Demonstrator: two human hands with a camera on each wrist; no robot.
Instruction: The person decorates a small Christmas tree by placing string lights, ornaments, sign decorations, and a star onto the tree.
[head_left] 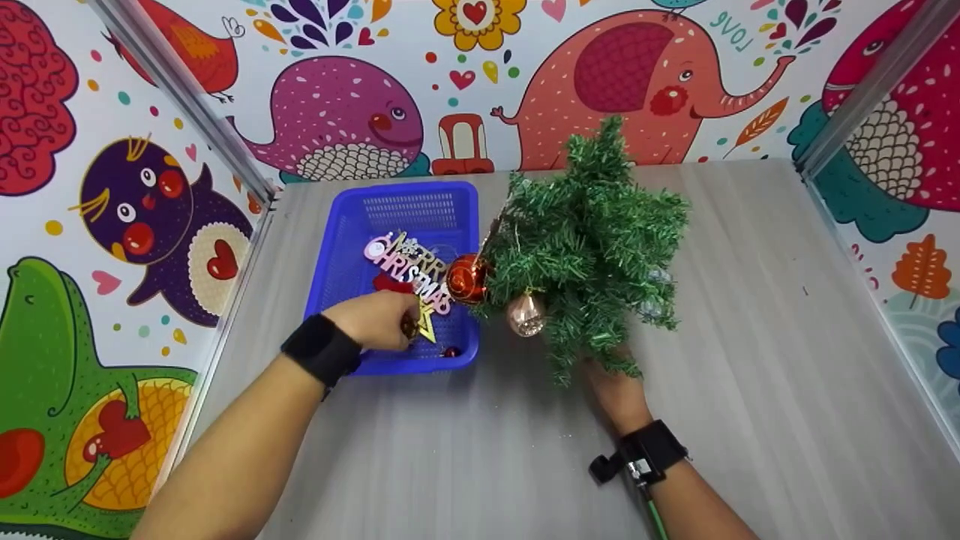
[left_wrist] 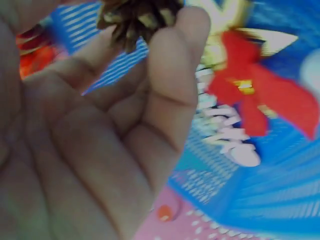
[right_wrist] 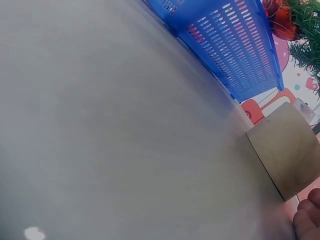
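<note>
Over the blue basket (head_left: 401, 367), my left hand (head_left: 379, 321) pinches a brown pine cone (left_wrist: 142, 20) between thumb and fingers. Around it in the basket lie a Merry Christmas sign (head_left: 411, 271), a gold star (head_left: 427, 326) and a red bow (left_wrist: 250, 87). To the right stands a small green Christmas tree (head_left: 592, 232), bearing a red ball (head_left: 466, 279) and a pink ball (head_left: 526, 315). My right hand (head_left: 619, 394) reaches under its lower branches, close to the wooden block base (right_wrist: 287, 150). Its fingers are mostly hidden, so their grip is unclear.
A small dark red ball (head_left: 451, 352) is in the basket's near right corner. Grey tabletop (head_left: 480, 465) extends in front of the basket and tree. Cartoon-printed walls (head_left: 457, 97) enclose the back and sides.
</note>
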